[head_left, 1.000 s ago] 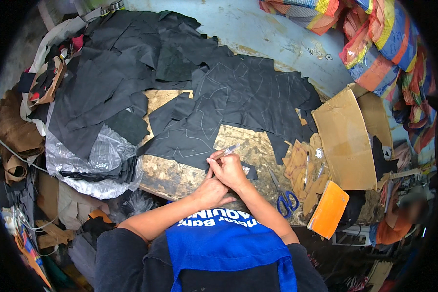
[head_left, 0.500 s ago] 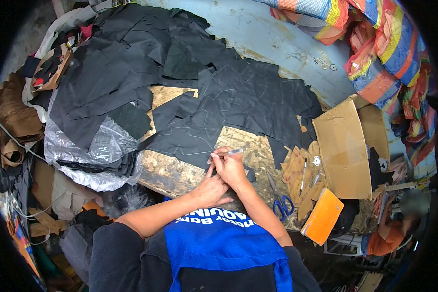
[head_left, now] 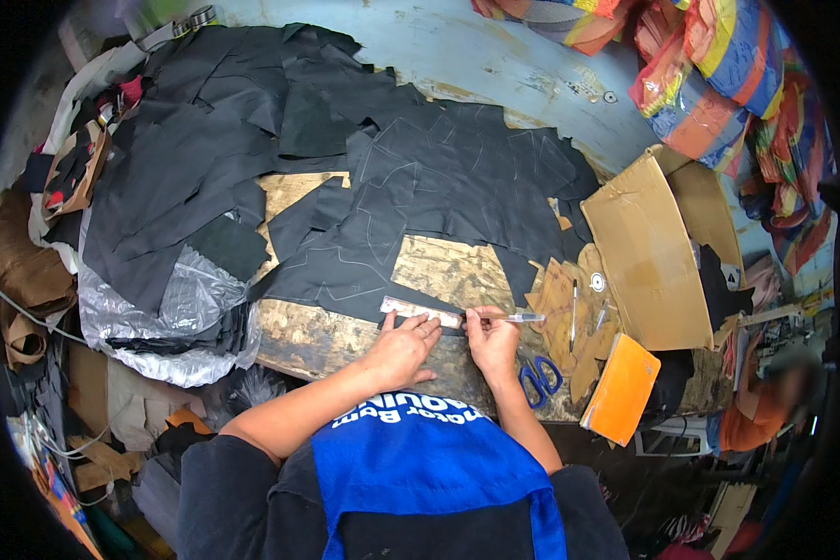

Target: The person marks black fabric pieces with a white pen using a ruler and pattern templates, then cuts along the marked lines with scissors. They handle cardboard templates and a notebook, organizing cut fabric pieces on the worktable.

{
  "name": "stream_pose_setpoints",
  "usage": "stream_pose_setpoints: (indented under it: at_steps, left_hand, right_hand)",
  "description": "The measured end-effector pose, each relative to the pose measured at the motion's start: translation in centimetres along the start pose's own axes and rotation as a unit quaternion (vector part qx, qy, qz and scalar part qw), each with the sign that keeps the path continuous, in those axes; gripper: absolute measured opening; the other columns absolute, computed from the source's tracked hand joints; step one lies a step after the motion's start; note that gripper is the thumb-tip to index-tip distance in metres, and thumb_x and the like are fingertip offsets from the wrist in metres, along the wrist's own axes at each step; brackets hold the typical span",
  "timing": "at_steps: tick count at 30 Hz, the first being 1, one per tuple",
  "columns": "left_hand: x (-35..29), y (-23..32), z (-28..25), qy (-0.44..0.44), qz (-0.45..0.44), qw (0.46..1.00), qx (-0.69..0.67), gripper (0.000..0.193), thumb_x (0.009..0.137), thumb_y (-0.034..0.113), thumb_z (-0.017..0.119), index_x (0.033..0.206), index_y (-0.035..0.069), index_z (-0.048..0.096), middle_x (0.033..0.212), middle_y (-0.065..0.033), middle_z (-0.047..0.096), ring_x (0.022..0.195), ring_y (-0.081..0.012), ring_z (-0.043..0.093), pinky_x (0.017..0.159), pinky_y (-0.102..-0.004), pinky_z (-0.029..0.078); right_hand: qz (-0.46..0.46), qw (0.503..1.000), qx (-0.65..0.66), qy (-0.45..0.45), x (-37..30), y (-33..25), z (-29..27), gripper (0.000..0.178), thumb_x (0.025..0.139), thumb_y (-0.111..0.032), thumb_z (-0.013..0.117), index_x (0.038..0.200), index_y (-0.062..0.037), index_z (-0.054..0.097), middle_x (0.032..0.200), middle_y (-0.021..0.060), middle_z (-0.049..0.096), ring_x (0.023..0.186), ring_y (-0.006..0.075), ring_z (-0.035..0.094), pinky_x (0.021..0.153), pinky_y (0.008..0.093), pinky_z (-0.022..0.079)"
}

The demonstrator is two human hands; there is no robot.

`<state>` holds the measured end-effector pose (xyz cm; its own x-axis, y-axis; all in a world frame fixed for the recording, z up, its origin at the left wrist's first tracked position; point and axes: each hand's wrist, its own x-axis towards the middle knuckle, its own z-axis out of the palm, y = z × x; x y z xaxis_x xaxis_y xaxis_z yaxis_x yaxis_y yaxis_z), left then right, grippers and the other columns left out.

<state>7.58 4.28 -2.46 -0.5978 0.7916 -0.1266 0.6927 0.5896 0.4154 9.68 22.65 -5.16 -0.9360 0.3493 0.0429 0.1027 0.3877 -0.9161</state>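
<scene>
A black sheet of material (head_left: 331,277) with pale drawn outlines stretches across the wooden table. On its near edge lies a short, light-coloured strip like a ruler (head_left: 398,306). My left hand (head_left: 399,355) rests over this strip, fingers stretched out and pressing it down. Beside the strip's right end, my right hand (head_left: 492,343) is closed around a clear-barrelled pen (head_left: 525,318), its back end pointing right. The pen tip sits close to the strip, but whether it touches the sheet I cannot make out.
Blue-handled scissors (head_left: 539,381), an orange notebook (head_left: 620,389), brown pattern pieces (head_left: 555,303) and another pen (head_left: 573,315) lie at right. Behind them stands an open cardboard box (head_left: 646,252). Black pieces (head_left: 187,140) pile up left, above plastic wrapping (head_left: 205,280). A person (head_left: 756,411) is at far right.
My hands, close together before, are now apart: the right has moved right and slightly down with the pen. The ruler-like strip now shows under my left hand. The whole view has shifted slightly.
</scene>
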Motion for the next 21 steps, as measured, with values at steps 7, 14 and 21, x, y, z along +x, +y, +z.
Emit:
stream_pose_setpoints:
  at_steps: [7, 14, 21]
  left_hand:
    - [2.6, -0.7, -3.0, -0.104, -0.025, 0.992, -0.062, 0.05, 0.083, 0.031, 0.06, 0.124, 0.006, 0.05, 0.121, -0.0148, 0.055, 0.113, -0.0329, 0.048, 0.091, -0.0519, 0.042]
    - [8.4, -5.6, -6.6, -0.323, -0.03, 0.918, -0.226, 0.065, 0.094, 0.056, 0.025, 0.131, 0.006, 0.046, 0.118, -0.0155, 0.059, 0.1, -0.0293, 0.059, 0.083, -0.0372, 0.047]
    - [9.9, -6.7, -7.3, -0.38, -0.128, 0.827, -0.393, 0.078, 0.09, 0.066, 0.019, 0.143, 0.008, 0.026, 0.136, -0.0109, 0.046, 0.127, -0.0267, 0.039, 0.089, -0.0501, 0.044]
  right_hand:
    - [-0.069, 0.996, -0.05, 0.027, -0.4, -0.1, 0.0, 0.01, 0.085, -0.004, 0.06, 0.081, 0.0041, 0.057, 0.068, 0.0077, 0.062, 0.058, 0.0103, 0.06, 0.053, 0.0241, 0.048]
    - [-0.073, 0.981, -0.111, -0.145, -1.3, -2.3, 0.1, 0.012, 0.079, -0.005, 0.066, 0.085, 0.0049, 0.062, 0.074, 0.0095, 0.066, 0.062, 0.0113, 0.061, 0.055, 0.0247, 0.047]
    - [-0.256, 0.956, -0.029, -0.141, 0.0, -3.2, 6.1, 0.014, 0.076, -0.011, 0.069, 0.086, -0.0033, 0.064, 0.086, 0.0123, 0.066, 0.079, 0.0293, 0.063, 0.075, 0.0366, 0.049]
